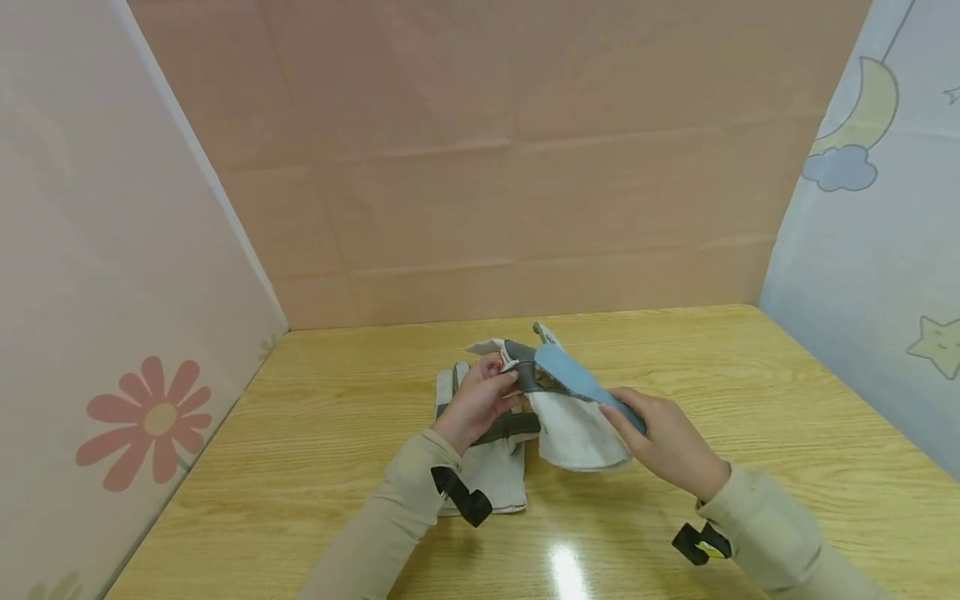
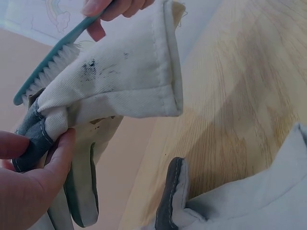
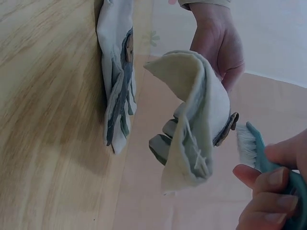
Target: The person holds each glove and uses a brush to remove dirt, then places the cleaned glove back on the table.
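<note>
My left hand (image 1: 480, 402) pinches a white and grey work glove (image 1: 577, 429) and holds it up above the table. Dark smudges mark its white cuff (image 2: 115, 72) in the left wrist view. In my right hand (image 1: 667, 437) is a blue brush (image 1: 573, 372), gripped by its handle. White bristles (image 2: 55, 67) face the glove and meet it near the grey part by my left fingers. A second glove (image 1: 498, 475) of the same kind lies flat on the table under my left hand. Part of it is hidden by that hand and wrist.
The wooden table (image 1: 315, 467) reaches back to a plain pinkish-brown backdrop (image 1: 480, 208). Pale printed sheets stand at both sides, a flower (image 1: 157, 421) on the left one and a moon (image 1: 873, 100) on the right. Light glares off the table's front.
</note>
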Demonstrator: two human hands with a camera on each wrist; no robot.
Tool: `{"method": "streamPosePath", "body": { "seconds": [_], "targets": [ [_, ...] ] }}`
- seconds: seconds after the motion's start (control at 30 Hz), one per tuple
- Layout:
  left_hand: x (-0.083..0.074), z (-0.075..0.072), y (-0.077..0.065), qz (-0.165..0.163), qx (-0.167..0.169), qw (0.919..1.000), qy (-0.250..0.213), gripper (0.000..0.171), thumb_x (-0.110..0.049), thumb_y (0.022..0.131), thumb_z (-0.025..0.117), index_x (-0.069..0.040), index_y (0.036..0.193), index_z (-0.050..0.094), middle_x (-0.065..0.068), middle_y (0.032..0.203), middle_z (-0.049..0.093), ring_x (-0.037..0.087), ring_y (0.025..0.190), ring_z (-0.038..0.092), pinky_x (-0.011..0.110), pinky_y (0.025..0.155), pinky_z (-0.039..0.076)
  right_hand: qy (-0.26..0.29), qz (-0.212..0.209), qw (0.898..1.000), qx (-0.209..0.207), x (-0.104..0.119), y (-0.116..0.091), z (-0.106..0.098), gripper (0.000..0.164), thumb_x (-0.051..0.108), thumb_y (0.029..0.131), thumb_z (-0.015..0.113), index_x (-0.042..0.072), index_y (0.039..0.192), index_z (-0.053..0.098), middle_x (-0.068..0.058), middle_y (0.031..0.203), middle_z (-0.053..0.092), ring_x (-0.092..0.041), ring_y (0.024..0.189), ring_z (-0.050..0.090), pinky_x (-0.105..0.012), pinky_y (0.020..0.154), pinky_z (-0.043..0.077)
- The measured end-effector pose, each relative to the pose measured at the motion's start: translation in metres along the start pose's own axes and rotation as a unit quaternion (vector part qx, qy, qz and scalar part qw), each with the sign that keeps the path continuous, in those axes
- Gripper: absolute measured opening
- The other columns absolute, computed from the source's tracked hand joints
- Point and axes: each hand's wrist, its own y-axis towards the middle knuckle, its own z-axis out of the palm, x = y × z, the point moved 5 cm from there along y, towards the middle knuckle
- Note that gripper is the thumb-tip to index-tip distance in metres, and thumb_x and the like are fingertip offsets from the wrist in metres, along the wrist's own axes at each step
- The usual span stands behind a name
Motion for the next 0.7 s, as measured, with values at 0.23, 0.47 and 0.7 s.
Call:
{"method": "streamPosePath", "body": {
  "seconds": [0.23,0.47,0.7],
  "targets": [
    [-0.0004,0.0024,-0.0014,0.005,0.007,1.0,0.001,0.017,0.001,0.097,0.04,-0.013,0.093,0.03,0.009,0.116,0.047,0.017,0.102,0.058,0.045,0.097,0.046,0.008,-0.022,0.999,-0.023,0.0046,0.0048,0.0005,0.017,0.011,0.095,0.053,0.001,0.104,0.063,0.0,0.072,0.06,0.005,0.054,0.039,-0.02,0.051,0.037],
    [-0.0018,0.0032,-0.0014,0.005,0.002,1.0,-0.004,0.018,0.001,0.097,0.041,-0.013,0.09,0.031,0.001,0.093,0.04,0.009,0.085,0.057,0.031,0.078,0.05,0.004,-0.019,1.0,-0.011,0.004,0.0044,0.0052,0.017,0.011,0.094,0.055,0.001,0.105,0.064,-0.005,0.083,0.067,0.005,0.058,0.043,-0.02,0.053,0.039],
    [-0.0018,-0.0013,-0.0015,0.007,-0.01,0.9999,-0.003,0.019,0.001,0.096,0.041,-0.013,0.09,0.031,0.005,0.111,0.046,0.011,0.093,0.059,0.037,0.087,0.051,0.005,-0.013,1.0,-0.009,0.0008,-0.0003,0.0028,0.019,0.011,0.094,0.054,0.003,0.108,0.063,0.007,0.063,0.05,0.005,0.046,0.028,-0.019,0.046,0.033]
  ]
}}
